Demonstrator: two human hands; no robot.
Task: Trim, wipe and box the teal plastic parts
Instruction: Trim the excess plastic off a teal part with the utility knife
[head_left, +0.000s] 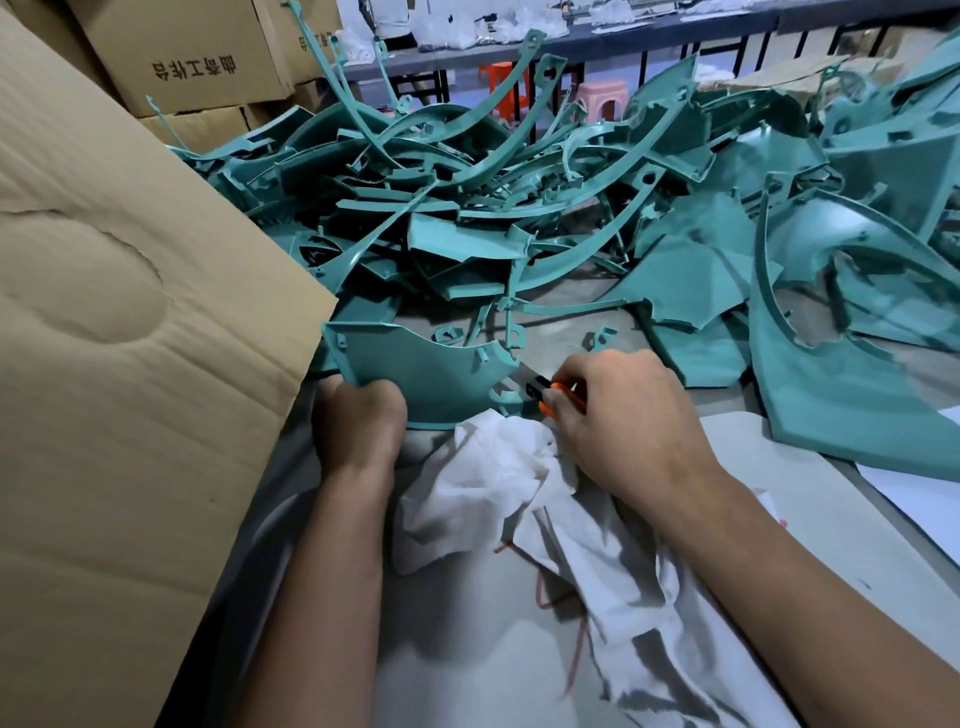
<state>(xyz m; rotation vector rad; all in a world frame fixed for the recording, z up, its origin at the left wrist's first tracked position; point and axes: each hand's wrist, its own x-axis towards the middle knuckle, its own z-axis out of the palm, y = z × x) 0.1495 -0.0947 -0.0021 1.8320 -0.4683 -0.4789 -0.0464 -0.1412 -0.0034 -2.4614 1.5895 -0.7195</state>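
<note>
My left hand (358, 421) grips the lower left edge of a curved teal plastic panel (421, 364) and holds it upright over the table. My right hand (623, 415) grips an orange-handled utility knife (550, 397) whose black tip sits at the panel's lower right corner. A crumpled white cloth (498, 483) lies on the table under both hands, just below the panel. A big heap of teal plastic parts (493, 208) fills the table behind the panel.
A large open cardboard box flap (130, 364) stands along the left side. More cardboard boxes (192, 57) are stacked at the back left. Wide teal panels (831, 374) lie to the right on the grey table (467, 675). White paper sheets (924, 499) sit at the right edge.
</note>
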